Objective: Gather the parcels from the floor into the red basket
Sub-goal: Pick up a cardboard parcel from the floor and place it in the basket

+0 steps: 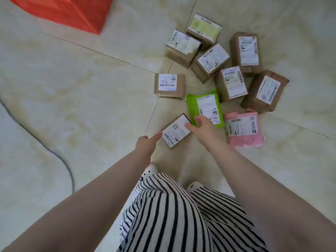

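Several parcels lie on the tiled floor. Nearest me is a small cardboard box [174, 132] with a white label. My left hand [147, 144] reaches to its left edge with one finger out, just touching it. My right hand [200, 127] hovers with relaxed fingers over the box's right edge and the green bag parcel [205, 108]. A pink bag parcel [243, 129] lies to the right. More brown boxes [231, 82] cluster beyond, one [170, 85] apart at the left. The red basket [72, 11] stands at the top left.
A grey cable [60, 157] curves across the floor on the left. My striped trousers [172, 215] and white shoes [151, 170] fill the bottom middle. Bare tile stretches between the parcels and the basket.
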`<state>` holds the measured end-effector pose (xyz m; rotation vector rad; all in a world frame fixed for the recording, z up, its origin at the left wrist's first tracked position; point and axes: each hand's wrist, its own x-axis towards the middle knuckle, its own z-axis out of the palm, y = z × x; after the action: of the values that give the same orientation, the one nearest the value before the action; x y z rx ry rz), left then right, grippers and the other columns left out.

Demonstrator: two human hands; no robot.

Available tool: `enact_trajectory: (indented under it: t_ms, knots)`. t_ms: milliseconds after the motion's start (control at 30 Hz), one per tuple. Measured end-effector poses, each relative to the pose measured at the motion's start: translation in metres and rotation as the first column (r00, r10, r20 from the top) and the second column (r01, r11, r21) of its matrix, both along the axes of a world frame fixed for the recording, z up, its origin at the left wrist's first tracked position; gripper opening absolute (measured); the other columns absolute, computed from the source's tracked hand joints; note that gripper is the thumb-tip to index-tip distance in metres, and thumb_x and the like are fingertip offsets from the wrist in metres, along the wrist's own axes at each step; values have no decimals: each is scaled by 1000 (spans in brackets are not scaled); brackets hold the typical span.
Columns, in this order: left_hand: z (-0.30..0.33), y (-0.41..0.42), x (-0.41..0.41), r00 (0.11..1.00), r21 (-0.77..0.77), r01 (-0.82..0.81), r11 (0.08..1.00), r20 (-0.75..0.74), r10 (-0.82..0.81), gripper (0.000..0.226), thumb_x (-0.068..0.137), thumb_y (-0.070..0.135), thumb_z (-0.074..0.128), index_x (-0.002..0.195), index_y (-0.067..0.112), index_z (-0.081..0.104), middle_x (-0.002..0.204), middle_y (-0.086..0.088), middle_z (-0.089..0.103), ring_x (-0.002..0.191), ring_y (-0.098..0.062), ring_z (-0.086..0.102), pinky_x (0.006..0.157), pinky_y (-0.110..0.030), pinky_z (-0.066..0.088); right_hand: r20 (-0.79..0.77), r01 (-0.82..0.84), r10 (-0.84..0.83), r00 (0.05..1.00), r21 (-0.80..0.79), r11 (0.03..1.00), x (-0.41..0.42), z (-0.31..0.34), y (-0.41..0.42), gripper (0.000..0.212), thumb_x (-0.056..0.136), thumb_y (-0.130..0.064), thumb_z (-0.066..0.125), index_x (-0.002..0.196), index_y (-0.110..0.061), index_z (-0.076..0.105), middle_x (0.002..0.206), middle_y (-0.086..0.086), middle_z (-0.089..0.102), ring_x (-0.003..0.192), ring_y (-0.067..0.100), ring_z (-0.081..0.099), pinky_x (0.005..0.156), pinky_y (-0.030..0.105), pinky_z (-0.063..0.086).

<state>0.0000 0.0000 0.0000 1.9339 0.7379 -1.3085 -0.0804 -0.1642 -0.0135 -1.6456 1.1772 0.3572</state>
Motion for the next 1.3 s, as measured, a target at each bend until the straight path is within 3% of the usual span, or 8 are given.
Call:
enact_trajectory:
  t_ms: [300,433,567,733,867,1033,1133,1300]
  knots:
    - [-79,-29,-3,999,-45,4,999,-49,-7,51,91,35,63,125,-2,54,112,-11,58,111,-31,55,96,-38,41,-175,-192,185,967,-20,981,16,-87,-3,50,90,-32,66,130,-3,56,130,14,62,118,31,58,93,35,45]
    - [-69,-35,-3,995,-96,-72,993,56,78,45,88,26,68,118,1,47,106,-6,65,85,-17,58,75,-27,45,-185,-28,24,983,-16,1000,14,-79,3,49,86,-30,70,125,-3,57,125,13,65,114,32,60,96,41,48]
    - [-20,-32,2,978,-145,-96,985,168,120,51,86,23,70,116,14,29,110,-5,61,96,-19,60,85,-30,43,-127,312,-298,946,112,943,12,-23,20,54,81,-27,77,123,-2,55,120,11,65,98,23,60,82,30,45]
    - [74,-14,19,983,-188,-51,981,166,83,64,83,26,73,129,14,31,120,-4,57,98,-21,60,82,-38,48,-119,466,-451,885,199,862,8,74,40,47,80,-30,78,112,-7,53,97,-1,56,89,17,54,75,25,39]
    - [157,7,37,992,-212,17,977,125,10,63,74,25,80,122,22,39,126,-4,59,109,-28,62,94,-51,49,-92,428,-420,903,286,857,5,152,47,39,77,-31,81,101,-6,63,83,-4,61,67,6,56,59,21,44]
    - [251,27,57,979,-300,203,932,87,-185,52,75,7,76,117,20,50,111,2,65,96,-21,63,83,-37,50,-82,209,-193,978,425,881,0,237,38,73,78,-35,79,139,-17,43,124,7,57,108,20,60,89,39,53]
    - [291,40,71,958,-386,284,878,67,-280,44,75,-1,72,109,20,53,101,3,67,92,-21,63,88,-38,50,-31,24,-7,999,575,818,2,278,42,59,84,-30,73,138,-21,50,122,8,67,96,16,65,82,34,54]
    - [308,65,85,982,-398,172,901,139,-127,49,73,6,77,115,20,57,111,-5,66,101,-27,65,98,-44,50,-7,38,-43,999,620,784,16,299,73,45,87,-29,70,129,-17,59,100,0,73,85,14,66,85,33,54]
